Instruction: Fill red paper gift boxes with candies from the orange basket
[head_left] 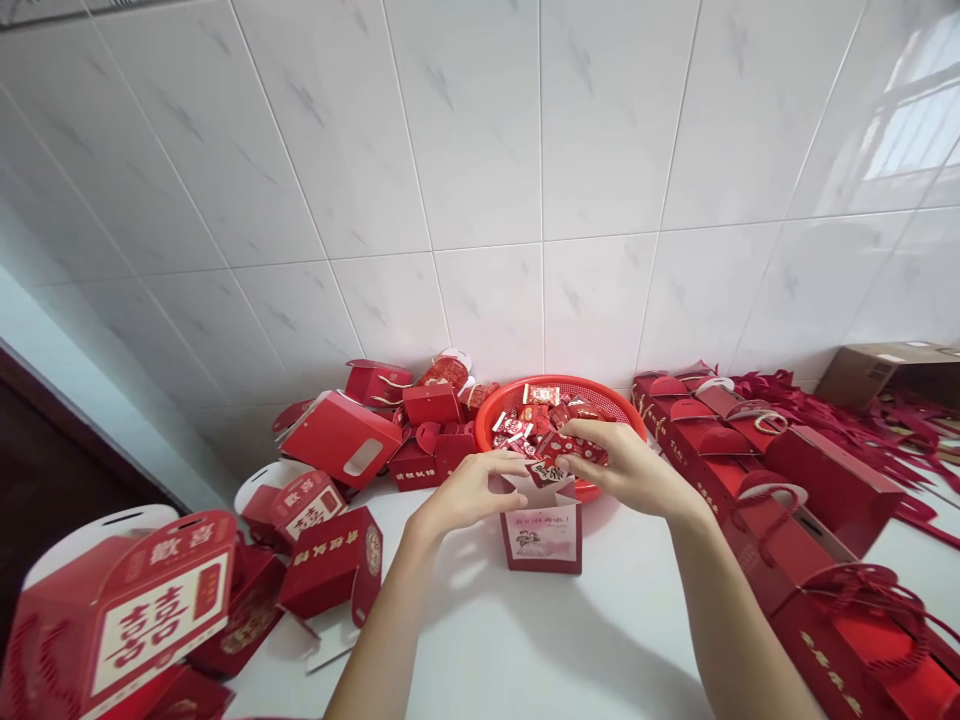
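Observation:
A small red box [544,540] with a pale printed front stands upright on the white table, its top flaps apart. My left hand [476,490] is closed on the box's upper left edge. Over the opening, my right hand [622,465] pinches a red wrapped packet [574,448], its fingers at the box's top right. Something patterned in red and white shows between the flaps. Just behind the box sits a red plastic basket [512,388] holding several wrapped sweets [534,420].
Red gift boxes [330,560] crowd the left side. More red boxes with rope handles [780,530] line the right. Dark red ribbons [795,400] and a cardboard box [862,375] lie at the far right. A tiled wall [487,180] rises behind the white table [480,640].

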